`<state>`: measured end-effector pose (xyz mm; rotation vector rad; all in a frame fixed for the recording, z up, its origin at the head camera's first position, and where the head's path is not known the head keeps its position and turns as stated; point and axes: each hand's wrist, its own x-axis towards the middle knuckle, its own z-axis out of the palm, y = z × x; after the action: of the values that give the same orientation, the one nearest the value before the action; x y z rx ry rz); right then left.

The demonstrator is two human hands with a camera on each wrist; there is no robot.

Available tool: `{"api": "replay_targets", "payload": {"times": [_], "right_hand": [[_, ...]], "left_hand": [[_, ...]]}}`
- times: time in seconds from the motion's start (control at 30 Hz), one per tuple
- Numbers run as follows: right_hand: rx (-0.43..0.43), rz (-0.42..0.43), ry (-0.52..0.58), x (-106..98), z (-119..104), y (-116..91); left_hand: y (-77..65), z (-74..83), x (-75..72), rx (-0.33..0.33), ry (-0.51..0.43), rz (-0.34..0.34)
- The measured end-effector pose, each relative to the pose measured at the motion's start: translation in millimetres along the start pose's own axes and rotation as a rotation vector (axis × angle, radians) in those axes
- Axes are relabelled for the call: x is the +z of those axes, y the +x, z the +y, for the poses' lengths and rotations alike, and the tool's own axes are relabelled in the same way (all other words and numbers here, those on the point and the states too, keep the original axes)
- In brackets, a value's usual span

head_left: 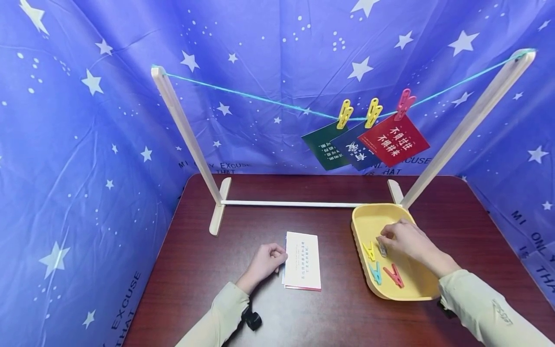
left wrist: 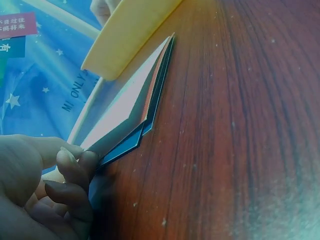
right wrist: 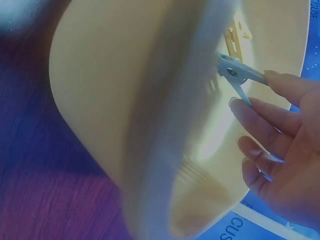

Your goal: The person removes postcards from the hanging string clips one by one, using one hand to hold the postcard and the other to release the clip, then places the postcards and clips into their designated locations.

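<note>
My right hand (head_left: pixel 405 241) is inside the yellow basket (head_left: pixel 362 219), pinching a grey clothespin (right wrist: pixel 232 70) by its handle ends between thumb and fingers. Near it in the basket lie a yellow clothespin (head_left: pixel 369 251), a blue clothespin (head_left: pixel 376 273) and a red clothespin (head_left: pixel 393 276). At the left edge of a small stack of cards, my left hand (head_left: pixel 266 260) pinches the white printed card (head_left: pixel 303 262) on top. Its held edge is raised off the darker cards (left wrist: pixel 125 147) below, as the left wrist view shows.
Behind stands a wooden frame (head_left: pixel 186 130) with a green string (head_left: pixel 256 96) between its posts. From it hang a green card (head_left: pixel 325 144), a blue card (head_left: pixel 353 147) and a red card (head_left: pixel 394 142), held by two yellow clothespins and a pink one (head_left: pixel 405 103).
</note>
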<state>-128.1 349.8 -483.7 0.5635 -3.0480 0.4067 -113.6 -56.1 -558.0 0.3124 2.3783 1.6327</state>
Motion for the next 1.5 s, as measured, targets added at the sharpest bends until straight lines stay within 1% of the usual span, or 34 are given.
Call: {"api": "replay_targets", "payload": {"times": [0.1, 0.13, 0.2, 0.33, 0.47, 0.67, 0.87, 0.97, 1.23, 1.37, 1.5], "right_hand": [[-0.015, -0.016, 0.0, 1, 1, 1], [-0.005, -0.029, 0.002, 1, 1, 2], [0.023, -0.054, 0.007, 2, 0, 2], [0.11, -0.101, 0.029, 3, -1, 3], [0.153, -0.117, 0.048, 6, -3, 4], [0.171, -0.107, 0.05, 5, -9, 6], [0.183, -0.112, 0.054, 5, -10, 7], [0.181, -0.116, 0.063, 5, -10, 7], [0.192, -0.129, 0.083, 6, -9, 4], [0.204, -0.129, 0.11, 6, -9, 2], [0.239, -0.137, 0.113, 3, -10, -1]], "left_hand": [[-1.1, 0.6, -1.0, 0.0, 0.005, -0.002], [-1.2, 0.8, -1.3, -0.002, 0.002, -0.004], [-1.3, 0.8, -1.8, -0.005, 0.001, -0.003], [-0.7, 0.5, -2.9, -0.009, -0.006, 0.0], [-0.5, 0.6, -4.3, -0.007, -0.015, 0.003], [-1.0, 2.3, -5.4, -0.019, -0.026, 0.023], [-1.9, 3.2, -5.4, -0.047, -0.021, 0.038], [-1.4, 2.6, -5.0, -0.049, -0.022, 0.044], [-1.4, 2.6, -6.5, -0.041, -0.035, 0.035], [-1.6, 1.1, -7.1, -0.051, -0.051, 0.032], [-1.7, -0.1, -9.0, -0.065, -0.06, 0.034]]}}
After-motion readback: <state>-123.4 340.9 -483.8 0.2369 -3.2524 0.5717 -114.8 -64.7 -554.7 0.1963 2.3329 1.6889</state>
